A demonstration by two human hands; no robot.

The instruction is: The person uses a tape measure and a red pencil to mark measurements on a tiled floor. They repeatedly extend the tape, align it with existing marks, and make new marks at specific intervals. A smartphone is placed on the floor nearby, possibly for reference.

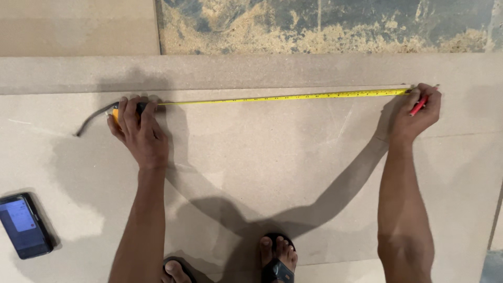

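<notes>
A yellow tape measure blade (283, 97) runs straight across a brown fibreboard sheet (272, 157). My left hand (137, 128) presses down on the tape's yellow and black case at the left end, its dark wrist strap (91, 119) trailing left. My right hand (417, 111) holds the blade's tip against the board at the right end and also grips a red pencil (421, 104) between its fingers.
A smartphone (23, 225) with a lit screen lies on the board at lower left. My feet in dark sandals (277, 259) stand on the sheet's near part. A second board strip (236, 71) lies beyond, then stained floor (325, 23).
</notes>
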